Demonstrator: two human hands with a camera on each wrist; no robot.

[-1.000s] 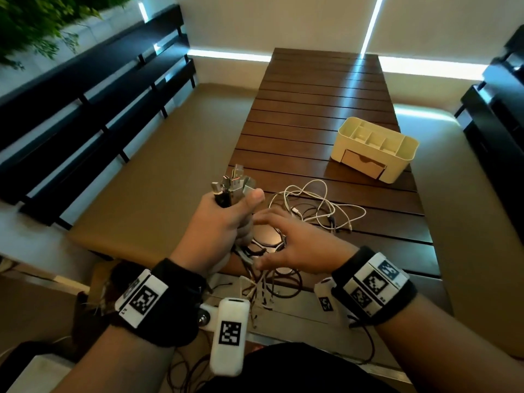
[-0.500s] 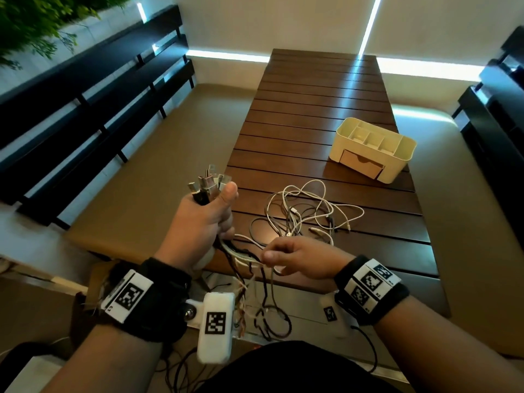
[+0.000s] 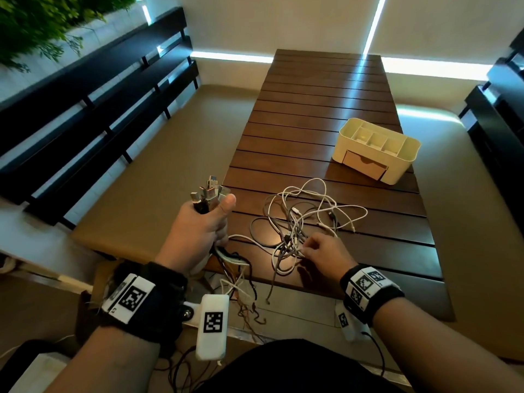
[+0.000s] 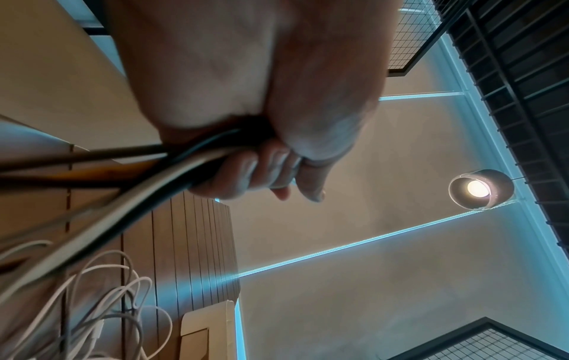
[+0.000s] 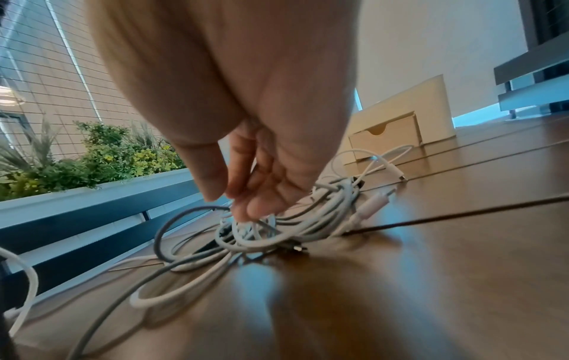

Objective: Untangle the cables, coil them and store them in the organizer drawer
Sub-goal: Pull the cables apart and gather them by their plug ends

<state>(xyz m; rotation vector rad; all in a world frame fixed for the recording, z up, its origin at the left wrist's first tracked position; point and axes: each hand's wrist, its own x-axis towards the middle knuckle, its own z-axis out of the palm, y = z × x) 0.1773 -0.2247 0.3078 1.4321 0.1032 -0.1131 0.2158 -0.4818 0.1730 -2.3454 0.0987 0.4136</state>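
Note:
My left hand grips a bundle of black and white cables in a fist, left of the table's near corner. Several USB plugs stick up above the thumb, and the strands hang down below the fist. A tangle of white and grey cables lies on the wooden table. My right hand is at its near side, its bunched fingertips pinching strands of the tangle. The cream organizer stands at the far right with its wooden drawer closed.
Loose cable ends dangle over the table's near edge. Tan bench cushions flank the table, with a black slatted backrest on the left. The drawer front faces the tangle.
My left hand has drifted left, off the table's corner, still gripping the plugs. My right hand has moved right, from the strands below the left fist onto the tangle on the table.

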